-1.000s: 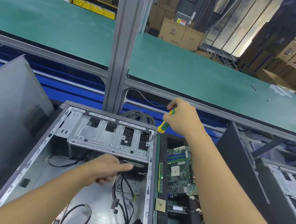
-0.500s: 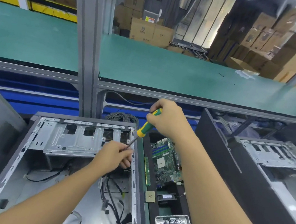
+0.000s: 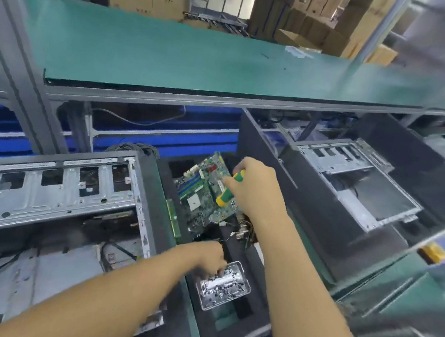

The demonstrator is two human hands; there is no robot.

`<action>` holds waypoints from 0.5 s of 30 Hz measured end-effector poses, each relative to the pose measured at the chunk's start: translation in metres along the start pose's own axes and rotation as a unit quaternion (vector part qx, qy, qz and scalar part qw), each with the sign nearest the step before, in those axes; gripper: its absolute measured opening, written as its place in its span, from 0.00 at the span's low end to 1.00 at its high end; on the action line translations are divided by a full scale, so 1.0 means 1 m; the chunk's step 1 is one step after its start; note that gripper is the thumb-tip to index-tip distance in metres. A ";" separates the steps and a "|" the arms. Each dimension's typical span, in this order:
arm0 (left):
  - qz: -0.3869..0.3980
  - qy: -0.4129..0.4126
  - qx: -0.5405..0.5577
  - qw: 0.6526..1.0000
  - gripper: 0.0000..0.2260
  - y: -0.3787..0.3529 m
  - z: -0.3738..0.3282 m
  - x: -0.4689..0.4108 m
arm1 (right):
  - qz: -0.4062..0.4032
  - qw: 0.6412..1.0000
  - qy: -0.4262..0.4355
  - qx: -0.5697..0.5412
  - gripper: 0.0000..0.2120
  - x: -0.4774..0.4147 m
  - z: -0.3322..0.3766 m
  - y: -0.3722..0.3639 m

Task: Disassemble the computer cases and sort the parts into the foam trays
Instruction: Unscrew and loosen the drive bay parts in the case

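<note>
Centre frame, the screwdriver (image 3: 228, 190) is gripped in the right hand (image 3: 255, 192), fingers curled round its handle, above the motherboard (image 3: 201, 193) lying in the foam tray (image 3: 236, 335). Lower centre, the left hand (image 3: 204, 256) is held at the screw dish (image 3: 248, 284); its blurred fingers can't be read as apart or pinching. The open case (image 3: 42, 195) is seen at left.

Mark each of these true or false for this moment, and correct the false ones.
1. The right hand grips a green-and-yellow screwdriver. True.
2. The left hand is inside the open computer case. False: it is over the small metal tray, right of that case.
3. A green motherboard sits right of the open computer case. True.
4. The small metal tray is empty. False: it holds a pile of small metal parts that look like screws.
</note>
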State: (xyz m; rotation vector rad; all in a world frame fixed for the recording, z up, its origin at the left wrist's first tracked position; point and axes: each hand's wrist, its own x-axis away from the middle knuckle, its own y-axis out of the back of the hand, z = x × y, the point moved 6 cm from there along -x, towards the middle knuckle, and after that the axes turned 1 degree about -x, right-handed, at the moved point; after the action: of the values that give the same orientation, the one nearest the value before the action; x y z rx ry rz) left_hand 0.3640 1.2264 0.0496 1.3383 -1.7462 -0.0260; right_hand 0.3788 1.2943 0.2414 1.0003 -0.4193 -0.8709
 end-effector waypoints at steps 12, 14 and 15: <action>0.030 0.089 0.304 0.948 0.18 -0.032 0.012 -0.041 | 0.009 0.999 -0.033 -0.017 0.10 0.018 -0.056 -0.007; 0.009 0.075 0.330 0.941 0.12 -0.019 0.009 -0.036 | 0.010 0.999 -0.024 -0.025 0.11 0.011 -0.047 -0.009; -0.002 0.065 0.335 0.940 0.11 -0.012 0.010 -0.031 | 0.011 0.999 -0.015 -0.027 0.11 0.007 -0.040 -0.011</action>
State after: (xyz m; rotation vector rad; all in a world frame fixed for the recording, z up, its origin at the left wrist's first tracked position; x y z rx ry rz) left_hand 0.3662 1.2411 0.0182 1.7699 -1.7025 0.6976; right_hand 0.4050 1.3078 0.2114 0.9319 -0.4285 -0.8740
